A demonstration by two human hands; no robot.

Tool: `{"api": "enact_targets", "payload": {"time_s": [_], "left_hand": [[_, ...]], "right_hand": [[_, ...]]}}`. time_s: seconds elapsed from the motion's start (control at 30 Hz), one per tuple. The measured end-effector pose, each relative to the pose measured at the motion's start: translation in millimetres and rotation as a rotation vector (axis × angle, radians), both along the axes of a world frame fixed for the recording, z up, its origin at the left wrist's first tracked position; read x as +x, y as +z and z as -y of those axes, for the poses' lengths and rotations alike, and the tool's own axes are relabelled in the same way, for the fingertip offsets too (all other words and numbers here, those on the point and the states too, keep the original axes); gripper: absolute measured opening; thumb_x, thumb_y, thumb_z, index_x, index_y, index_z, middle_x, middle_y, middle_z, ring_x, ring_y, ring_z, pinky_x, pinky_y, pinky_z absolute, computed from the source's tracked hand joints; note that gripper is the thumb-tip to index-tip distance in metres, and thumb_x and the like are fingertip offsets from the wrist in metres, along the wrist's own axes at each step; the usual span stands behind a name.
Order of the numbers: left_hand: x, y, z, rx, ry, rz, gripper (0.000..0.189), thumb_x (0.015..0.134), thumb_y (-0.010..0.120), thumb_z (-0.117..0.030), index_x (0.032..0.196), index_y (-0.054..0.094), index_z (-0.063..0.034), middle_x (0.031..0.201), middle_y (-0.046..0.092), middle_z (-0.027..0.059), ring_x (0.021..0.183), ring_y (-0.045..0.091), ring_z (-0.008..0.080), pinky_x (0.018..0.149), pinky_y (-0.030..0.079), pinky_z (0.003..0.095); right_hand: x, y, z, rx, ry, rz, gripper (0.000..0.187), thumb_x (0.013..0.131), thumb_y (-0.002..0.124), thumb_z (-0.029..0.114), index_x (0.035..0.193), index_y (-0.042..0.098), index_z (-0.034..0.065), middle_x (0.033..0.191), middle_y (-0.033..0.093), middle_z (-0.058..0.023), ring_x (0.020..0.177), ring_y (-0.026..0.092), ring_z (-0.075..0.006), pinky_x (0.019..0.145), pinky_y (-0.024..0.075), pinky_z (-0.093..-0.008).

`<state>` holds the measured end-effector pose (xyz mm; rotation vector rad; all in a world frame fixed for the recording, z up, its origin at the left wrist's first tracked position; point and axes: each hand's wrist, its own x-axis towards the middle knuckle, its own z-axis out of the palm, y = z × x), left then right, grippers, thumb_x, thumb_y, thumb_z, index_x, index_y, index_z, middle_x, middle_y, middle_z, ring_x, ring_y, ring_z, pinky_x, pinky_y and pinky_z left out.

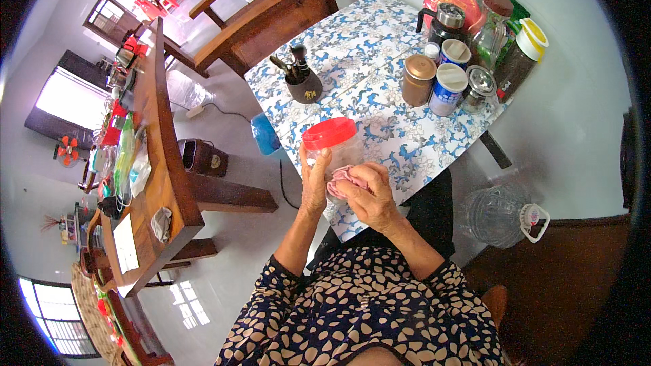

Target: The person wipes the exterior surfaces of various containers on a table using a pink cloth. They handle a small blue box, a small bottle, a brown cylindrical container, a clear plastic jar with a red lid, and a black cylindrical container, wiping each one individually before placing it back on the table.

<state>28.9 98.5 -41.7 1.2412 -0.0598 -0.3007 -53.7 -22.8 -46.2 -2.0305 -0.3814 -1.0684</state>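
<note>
My left hand (315,183) grips a clear plastic jar (346,155) by its left side, with the thumb just under the red screw lid (329,133). The jar leans slightly, close to the near edge of a table with a blue-and-white floral cover (371,127). My right hand (372,195) presses a bunched pink cloth (347,181) against the jar's lower wall. The fingers and cloth hide the jar's base, so I cannot tell whether it touches the table.
At the back right stand a brown-lidded canister (419,80), blue-and-white tubs (447,90), a small glass jar (478,89) and a glass pitcher (492,30). A dark pot of tea tools (304,85) sits further left. A large water bottle (498,216) is on the floor, right.
</note>
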Motion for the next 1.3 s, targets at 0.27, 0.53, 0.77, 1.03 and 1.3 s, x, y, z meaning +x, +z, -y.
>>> {"api": "enact_targets", "payload": {"time_s": [0.27,0.53,0.77,1.03,1.3], "left_hand": [[5.3,-10.3,-4.3,0.070,-0.179,0.142,0.089,0.070,0.081,-0.019,0.137,0.025,-0.0069,0.123,0.049,0.0132,0.112,0.051,0.0226,0.093,0.045,0.0364],[7.2,-26.8,19.6,-0.045,-0.079,0.035,0.076,0.084,0.065,-0.036,0.139,0.022,-0.0049,0.122,0.049,0.0133,0.113,0.048,0.0217,0.098,0.039,0.0353],[8.3,-32.3,29.4,-0.054,-0.075,0.005,0.069,0.086,0.063,-0.033,0.137,0.026,-0.0037,0.120,0.050,0.0121,0.109,0.049,0.0196,0.096,0.038,0.0337],[3.4,-23.2,30.7,-0.093,-0.092,0.055,0.065,0.086,0.063,-0.027,0.137,0.028,-0.0051,0.120,0.051,0.0106,0.109,0.049,0.0191,0.096,0.039,0.0334],[2.3,-36.9,14.3,-0.162,-0.144,-0.011,0.062,0.085,0.061,-0.034,0.134,0.036,-0.0065,0.121,0.053,0.0094,0.110,0.052,0.0200,0.095,0.041,0.0348]], "right_hand": [[-7.8,-0.7,12.4,0.489,0.086,-0.321,0.026,0.078,0.060,-0.003,0.104,0.062,0.0012,0.103,0.053,-0.0128,0.088,0.057,-0.0238,0.074,0.0488,-0.0299],[27.3,12.1,23.2,0.498,-0.249,-0.174,0.030,0.077,0.057,-0.006,0.106,0.060,0.0003,0.107,0.052,-0.0125,0.101,0.053,-0.0233,0.083,0.0463,-0.0325],[9.0,-1.3,31.2,0.366,-0.057,-0.219,0.039,0.069,0.057,-0.012,0.104,0.063,0.0052,0.108,0.051,-0.0094,0.100,0.053,-0.0224,0.081,0.0472,-0.0296],[-21.3,0.2,42.3,0.226,0.086,-0.261,0.038,0.069,0.059,-0.013,0.102,0.064,0.0058,0.105,0.052,-0.0082,0.092,0.055,-0.0198,0.075,0.0480,-0.0300],[-8.4,-7.9,35.7,0.802,0.172,-0.440,0.022,0.082,0.052,-0.009,0.103,0.058,-0.0046,0.105,0.052,-0.0067,0.072,0.059,-0.0104,0.060,0.0484,-0.0198]]}}
